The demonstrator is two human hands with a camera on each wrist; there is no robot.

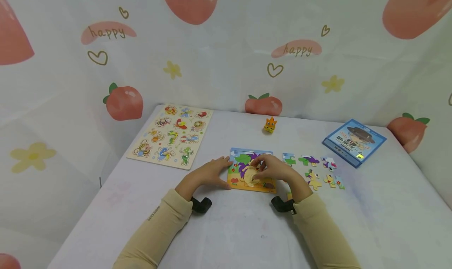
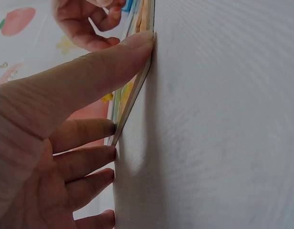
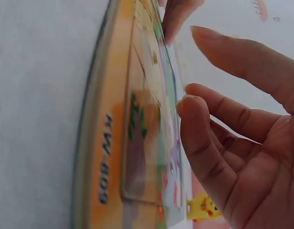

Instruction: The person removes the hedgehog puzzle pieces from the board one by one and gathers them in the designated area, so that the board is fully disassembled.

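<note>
A jigsaw puzzle board (image 1: 234, 170) with a purple-haired cartoon animal and an orange lower border lies on the table. My left hand (image 1: 210, 172) is at its left side, fingers fairly straight. In the left wrist view, the thumb (image 2: 104, 67) touches the board's wooden edge, while the other fingertips rest by the edge and tabletop. Over the board's right part is my right hand (image 1: 273, 168), with bent fingers. The right wrist view shows its thumb and fingertips apart, nothing between them. Several loose jigsaw pieces (image 1: 313, 180) lie right of the board; the right hand and wrist partly hide some.
A wooden insect board (image 1: 167, 139) lies at the back left. Behind the puzzle stands a small orange-and-yellow toy figure (image 1: 270, 125). A blue box (image 1: 354, 142) sits at the back right. Patterned cloth (image 1: 219, 65) hangs along the table's far edge.
</note>
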